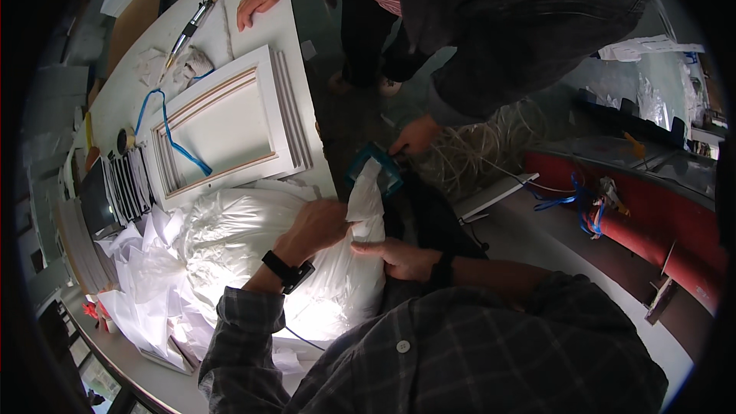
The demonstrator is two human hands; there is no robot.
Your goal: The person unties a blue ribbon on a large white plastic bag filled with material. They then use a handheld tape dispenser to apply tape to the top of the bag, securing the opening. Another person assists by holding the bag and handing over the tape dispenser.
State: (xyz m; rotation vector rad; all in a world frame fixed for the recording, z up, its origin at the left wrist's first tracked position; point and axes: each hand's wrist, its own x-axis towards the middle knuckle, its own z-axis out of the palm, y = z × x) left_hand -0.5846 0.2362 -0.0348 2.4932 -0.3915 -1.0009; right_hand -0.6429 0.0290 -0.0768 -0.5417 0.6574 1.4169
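Note:
A large white plastic bag (238,226), bulging with hidden contents, lies on the table's near part. My left hand (318,226), with a dark watch at its wrist, is closed on the bag's gathered neck. From the other side my right hand (402,259) grips the same neck slightly lower, thumb stretched along the plastic. The twisted end of the neck points away from me and overlaps a teal square frame-like tool (389,178). A co-worker's hand (418,135) holds that tool. What the tool does to the plastic cannot be made out.
White frames (287,119) lie stacked on the white table (307,31), a blue strap (170,134) across them. A pen-shaped tool (188,31) lies beyond. The co-worker's other hand (261,6) rests on the far edge. Clear tubing (491,138) and a red cylinder (652,249) are at right.

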